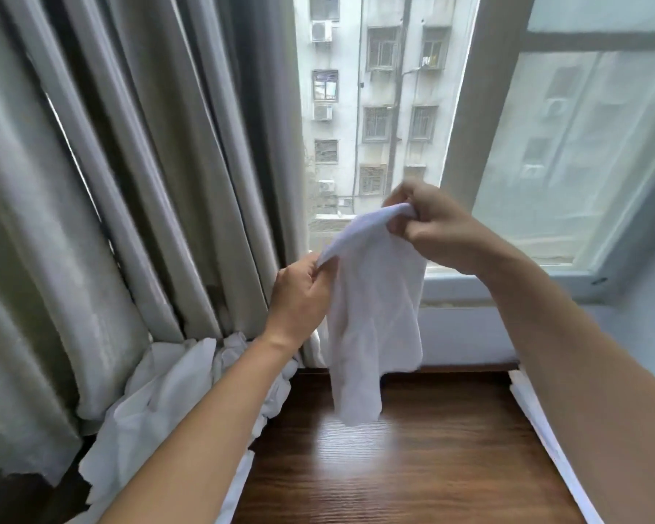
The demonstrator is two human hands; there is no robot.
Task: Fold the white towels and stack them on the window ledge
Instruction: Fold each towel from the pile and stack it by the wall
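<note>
Ledge: dark brown wood-grain window ledge [413, 467] nearest the camera; no folded stack shows on its visible part.
Pile: crumpled white cloths [156, 387] heaped at the ledge's left edge, against the foot of the grey pleated curtain [110, 183].
Towel: small white terry towel [375, 315] hangs in the air above the ledge's back edge, lower corner dangling just over the wood, unfolded.
Left hand: left hand [299, 296] pinches the towel's upper left edge, fingers curled round it.
Right hand: right hand [428, 225] pinches the upper right corner, held higher and further back.
Towel vs grip: top edge runs slack between the two pinches; the body drapes below them.
Risk: uneven hand heights and a sagging top edge could set a crooked fold; a thin pinch could slip and drop a corner.
Beyond: open window gap, pale apartment block [375, 100] outside; a loose towel near that gap could go out.
</note>
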